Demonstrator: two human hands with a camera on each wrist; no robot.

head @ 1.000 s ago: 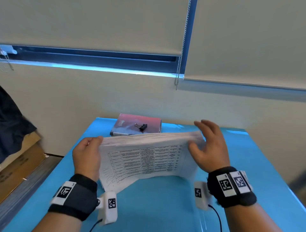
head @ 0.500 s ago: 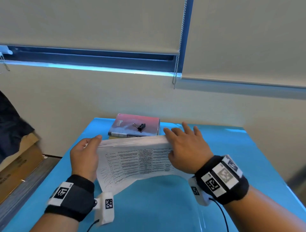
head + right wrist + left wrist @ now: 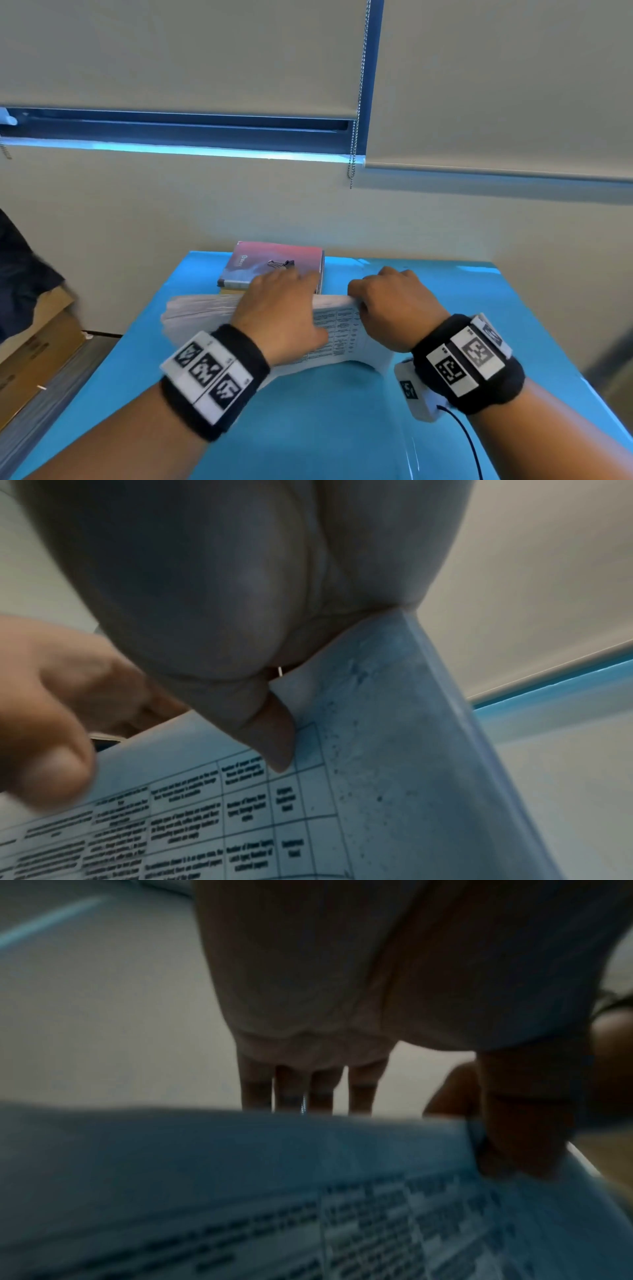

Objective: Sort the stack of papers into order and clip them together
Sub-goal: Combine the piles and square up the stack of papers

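Note:
A thick stack of printed papers stands on its long edge on the blue table, with its printed tables facing me. My left hand grips the middle of the top edge, its fingers reaching behind the sheets and its thumb on the front. My right hand grips the right end of that edge, thumb pressed on the front page. A black binder clip lies apart from the papers, on a book behind both hands.
The pink-and-grey book lies at the table's far edge, against the wall. Cardboard boxes and a dark cloth are off the table to the left. A blind chain hangs at the window.
My left hand has slid from the stack's left end to the middle of its top edge. The right hand came down onto the right end, and its fingers curled over it.

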